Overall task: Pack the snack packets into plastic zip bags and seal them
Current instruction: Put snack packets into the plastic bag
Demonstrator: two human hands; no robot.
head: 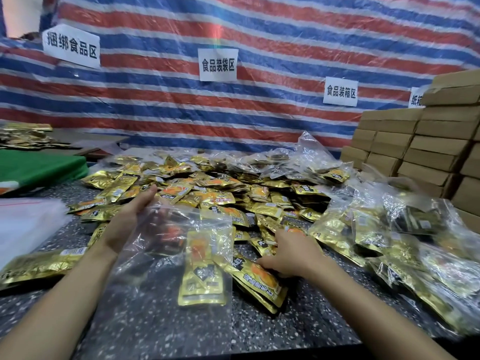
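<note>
On the speckled table (155, 320), before a gold heap of loose packets (220, 193), the right hand (292, 254) curls over a small stack of snack packets (259, 278), pinching it at 4 o'clock of the zip bag (166, 245), just outside the plastic. One packet (202, 276) already lies inside. The left hand (130, 219) lies straight-fingered along the bag's 10 o'clock edge; its thumb is veiled, so I cannot tell whether it pinches. My worry: the limp mouth sags shut, and the stack snags or fans out.
</note>
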